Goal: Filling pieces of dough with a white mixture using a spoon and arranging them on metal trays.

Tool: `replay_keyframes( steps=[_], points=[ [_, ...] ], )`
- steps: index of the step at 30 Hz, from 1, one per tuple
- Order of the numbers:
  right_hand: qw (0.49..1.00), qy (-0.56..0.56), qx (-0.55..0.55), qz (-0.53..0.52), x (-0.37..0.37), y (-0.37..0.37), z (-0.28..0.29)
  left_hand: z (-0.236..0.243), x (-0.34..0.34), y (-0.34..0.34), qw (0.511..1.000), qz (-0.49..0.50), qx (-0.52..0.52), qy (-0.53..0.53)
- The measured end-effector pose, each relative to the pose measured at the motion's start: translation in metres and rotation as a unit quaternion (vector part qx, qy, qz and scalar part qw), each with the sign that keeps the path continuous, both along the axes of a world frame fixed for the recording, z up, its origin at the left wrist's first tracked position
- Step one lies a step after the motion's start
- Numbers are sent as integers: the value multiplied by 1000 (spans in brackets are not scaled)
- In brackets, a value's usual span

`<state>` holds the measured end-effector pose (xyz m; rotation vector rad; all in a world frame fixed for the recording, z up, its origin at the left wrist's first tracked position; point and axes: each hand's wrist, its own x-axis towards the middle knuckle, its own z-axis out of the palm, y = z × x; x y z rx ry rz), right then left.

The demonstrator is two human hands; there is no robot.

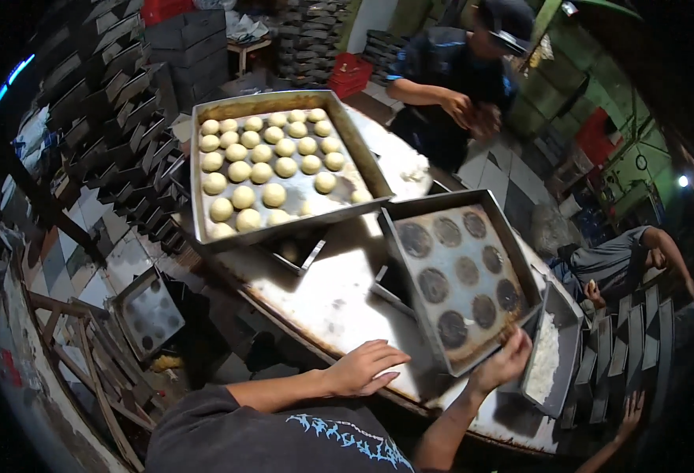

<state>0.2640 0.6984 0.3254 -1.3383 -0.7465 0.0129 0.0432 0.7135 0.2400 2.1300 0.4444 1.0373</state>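
Observation:
My left hand [367, 368] is open over the near edge of the white table [327, 296], its fingers stretched toward the right and holding nothing. My right hand [503, 364] has its fingers closed at the near right rim of a square metal baking pan [467, 244]. Rows of dark round marks cover that pan's floor, and it rests tilted, apparently on another pan. Farther left, a large baking tray [363, 146] carries many pale round dough balls [274, 195], lined up in rough rows. It stands raised above the table on another metal pan.
To the right of my right hand lies a long pan [572, 335] with white flour-like stuff. A co-worker [457, 87] stands across the table; another person [615, 260] is at the right. Stacked metal tins [627, 355] stand nearby. Another marked pan [150, 311] sits low at left.

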Motion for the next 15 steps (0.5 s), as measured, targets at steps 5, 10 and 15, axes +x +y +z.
replay_keyframes(
  steps=[5,10,15],
  points=[
    [858,-277,-200,383,-165,182,29,-14,-145,29,990,26,-134,21],
    [691,-448,-510,250,-165,345,-35,-12,-221,41,977,60,-204,16],
    [609,-367,-645,280,-170,344,-33,-6,-255,44,905,93,-408,-83]
  ],
)
